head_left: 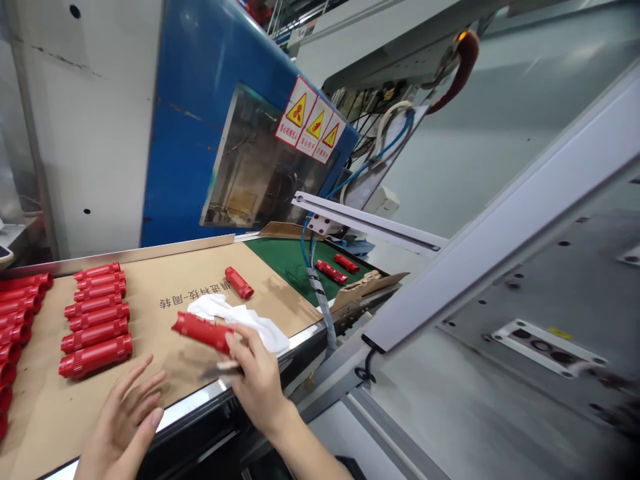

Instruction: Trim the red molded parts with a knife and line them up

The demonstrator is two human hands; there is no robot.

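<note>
The brown cardboard surface [165,270] bears ribbed red cylinders [95,335], the leftmost row [15,319] cut off; 2 more [331,272] lie on the green belt [273,257]. My left grip [117,427] is open, fingers spread; my right grip [259,380] pinches 1 red cylinder [203,331] above the surface, and a slim dark object [215,371], blurred.

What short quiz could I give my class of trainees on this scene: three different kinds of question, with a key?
1. True or false: the right grip holds a red tube, while the left grip holds none.

2. How many red tubes can be seen on the green surface?
A) one
B) two
C) five

3. Fill in the colour: the white cloth lies on a ____ sheet.

Key: 1 true; 2 B; 3 brown.
</note>
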